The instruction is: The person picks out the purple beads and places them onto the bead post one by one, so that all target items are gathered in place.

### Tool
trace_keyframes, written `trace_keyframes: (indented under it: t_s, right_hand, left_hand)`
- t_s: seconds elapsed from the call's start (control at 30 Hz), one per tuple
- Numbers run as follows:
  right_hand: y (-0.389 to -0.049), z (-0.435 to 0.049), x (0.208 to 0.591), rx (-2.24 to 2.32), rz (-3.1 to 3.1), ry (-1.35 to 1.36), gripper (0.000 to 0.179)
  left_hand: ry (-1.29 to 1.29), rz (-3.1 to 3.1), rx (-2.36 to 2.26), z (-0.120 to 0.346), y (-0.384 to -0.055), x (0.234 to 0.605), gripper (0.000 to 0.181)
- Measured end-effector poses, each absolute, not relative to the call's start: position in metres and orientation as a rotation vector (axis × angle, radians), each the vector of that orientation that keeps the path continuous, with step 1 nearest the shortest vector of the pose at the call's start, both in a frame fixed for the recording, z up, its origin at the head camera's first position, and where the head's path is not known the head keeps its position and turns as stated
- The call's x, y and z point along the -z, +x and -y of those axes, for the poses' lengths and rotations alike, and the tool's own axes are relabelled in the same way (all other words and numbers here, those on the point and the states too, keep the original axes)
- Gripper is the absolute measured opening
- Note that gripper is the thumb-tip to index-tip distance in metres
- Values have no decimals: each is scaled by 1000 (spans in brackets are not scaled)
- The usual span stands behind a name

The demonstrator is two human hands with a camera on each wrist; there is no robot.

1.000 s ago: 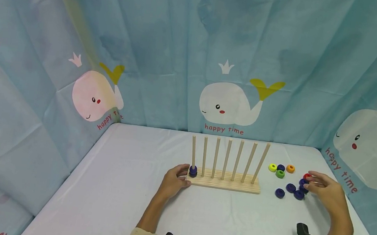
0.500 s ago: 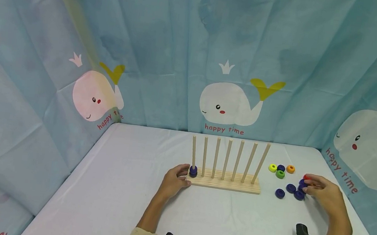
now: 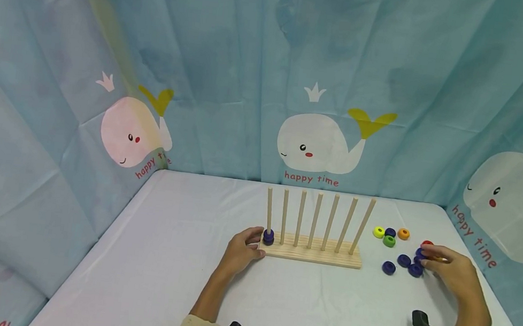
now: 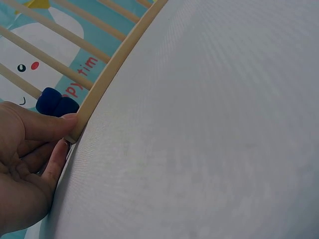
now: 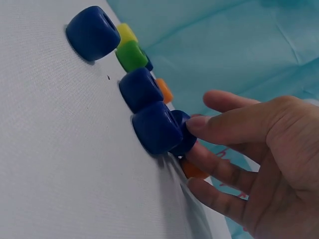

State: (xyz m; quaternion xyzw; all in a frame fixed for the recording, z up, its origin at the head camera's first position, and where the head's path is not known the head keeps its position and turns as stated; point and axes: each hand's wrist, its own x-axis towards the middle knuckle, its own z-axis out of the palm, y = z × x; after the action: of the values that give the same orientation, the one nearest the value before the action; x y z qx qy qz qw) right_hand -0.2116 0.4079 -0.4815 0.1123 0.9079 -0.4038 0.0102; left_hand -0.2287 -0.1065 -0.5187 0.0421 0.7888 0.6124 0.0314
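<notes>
Head view: the left hand [image 3: 238,253] grips the left end of the wooden stand [image 3: 309,255], just beside two blue beads [image 3: 268,237] on its end peg. Well to the stand's right, the right hand [image 3: 453,272] has bent fingers at the loose blue beads [image 3: 403,261]; a fingertip touches one, though I cannot tell whether it is gripped. A red bead [image 3: 427,243] lies just beyond.
</notes>
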Motion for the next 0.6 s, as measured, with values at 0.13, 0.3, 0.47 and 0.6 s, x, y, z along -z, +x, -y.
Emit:
trace_keyframes:
  t_s: [0.13,0.3,0.47,0.6]
  right_hand:
    - [-213,-409,478,1255,-2771,349,56]
    - [-215,-409,477,1236,-2724,364,58]
    - [-214,-410,479,1216,-2731,354,59]
    - [-214,-412,481,1187,-2752,340,57]
  left_hand:
    - [128,-2430,-1895,106,-229,518,66]
    - [136,-2430,-1895,107,-229,518,66]
    - [136,-2432,-1885,107,-230,519,66]
    - [136,-2432,-1883,107,-230,520,66]
